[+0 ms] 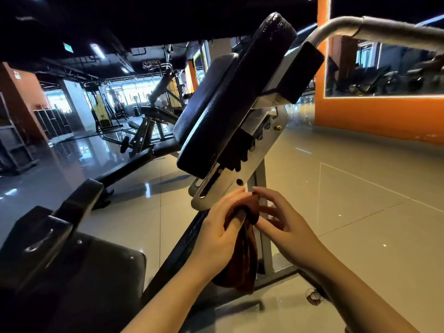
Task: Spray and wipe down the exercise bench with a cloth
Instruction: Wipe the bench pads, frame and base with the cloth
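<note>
A dark brown cloth (pixel 243 263) hangs between my hands, just below the bench's grey metal adjustment bracket (pixel 228 186). My left hand (pixel 221 231) grips the cloth's upper part, thumb over the fabric. My right hand (pixel 286 227) pinches the cloth's top edge with fingertips and thumb. The black padded arm rest (pixel 230 97) of the exercise bench tilts up above the bracket. The black seat pad (pixel 91 272) sits at lower left. No spray bottle is in view.
A grey padded handle bar (pixel 374 27) arcs across the upper right. The bench's frame post (pixel 264 236) stands behind my hands on a glossy tiled floor (pixel 360 200). Other gym machines (pixel 149 123) stand at the left rear. An orange wall with a mirror (pixel 374 116) lies to the right.
</note>
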### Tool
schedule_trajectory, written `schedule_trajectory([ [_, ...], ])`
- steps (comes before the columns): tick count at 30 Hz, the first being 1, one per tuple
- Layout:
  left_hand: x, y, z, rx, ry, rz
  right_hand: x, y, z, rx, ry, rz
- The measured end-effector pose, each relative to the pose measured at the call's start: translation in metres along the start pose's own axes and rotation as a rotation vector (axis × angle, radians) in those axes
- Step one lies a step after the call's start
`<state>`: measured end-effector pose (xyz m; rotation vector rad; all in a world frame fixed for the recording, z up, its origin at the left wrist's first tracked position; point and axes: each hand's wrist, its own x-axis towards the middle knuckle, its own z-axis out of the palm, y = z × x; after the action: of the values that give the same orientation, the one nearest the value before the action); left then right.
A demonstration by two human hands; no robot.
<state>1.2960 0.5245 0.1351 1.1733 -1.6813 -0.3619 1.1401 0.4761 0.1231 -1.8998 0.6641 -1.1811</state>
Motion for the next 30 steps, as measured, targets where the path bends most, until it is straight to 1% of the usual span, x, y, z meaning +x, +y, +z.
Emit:
schedule_trajectory([
  [2, 0.001, -0.005, 0.003, -0.033, -0.002, 0.002, 0.004, 0.003, 0.001, 0.04, 0.026, 0.024],
  [4, 0.002, -0.008, 0.002, -0.031, 0.007, 0.013, 0.009, 0.004, 0.001, -0.069, 0.068, 0.007],
  [6, 0.002, -0.011, 0.0, -0.028, 0.005, 0.02, 0.015, 0.004, 0.001, -0.146, 0.069, -0.017],
  [10, 0.0, -0.021, -0.012, 0.086, 0.076, 0.042, 0.02, 0.004, 0.008, -0.037, 0.109, 0.005],
  [12, -0.002, -0.025, -0.018, 0.131, 0.15, 0.073, 0.022, 0.003, 0.015, -0.096, 0.188, -0.079],
  [14, -0.002, -0.025, -0.022, 0.175, 0.25, 0.129, 0.028, -0.004, 0.023, -0.216, 0.293, -0.248],
  [17, 0.014, -0.012, -0.037, 0.221, 0.426, 0.209, 0.058, -0.027, 0.033, -0.323, 0.469, -0.502],
  [19, 0.034, 0.0, -0.053, 0.237, 0.509, 0.207, 0.091, -0.044, 0.041, -0.377, 0.556, -0.585],
  [20, 0.042, 0.005, -0.062, 0.224, 0.519, 0.179, 0.106, -0.05, 0.046, -0.394, 0.571, -0.6],
  [23, 0.044, 0.011, -0.08, 0.12, 0.474, 0.054, 0.129, -0.046, 0.061, -0.43, 0.629, -0.621],
  [25, 0.028, 0.004, -0.087, 0.057, 0.387, -0.02, 0.125, -0.034, 0.073, -0.393, 0.653, -0.628],
  [28, 0.006, -0.008, -0.083, -0.012, 0.228, -0.125, 0.113, -0.024, 0.087, -0.336, 0.616, -0.604],
  [30, 0.0, -0.015, -0.074, -0.082, 0.249, -0.199, 0.106, -0.021, 0.093, -0.301, 0.563, -0.562],
])
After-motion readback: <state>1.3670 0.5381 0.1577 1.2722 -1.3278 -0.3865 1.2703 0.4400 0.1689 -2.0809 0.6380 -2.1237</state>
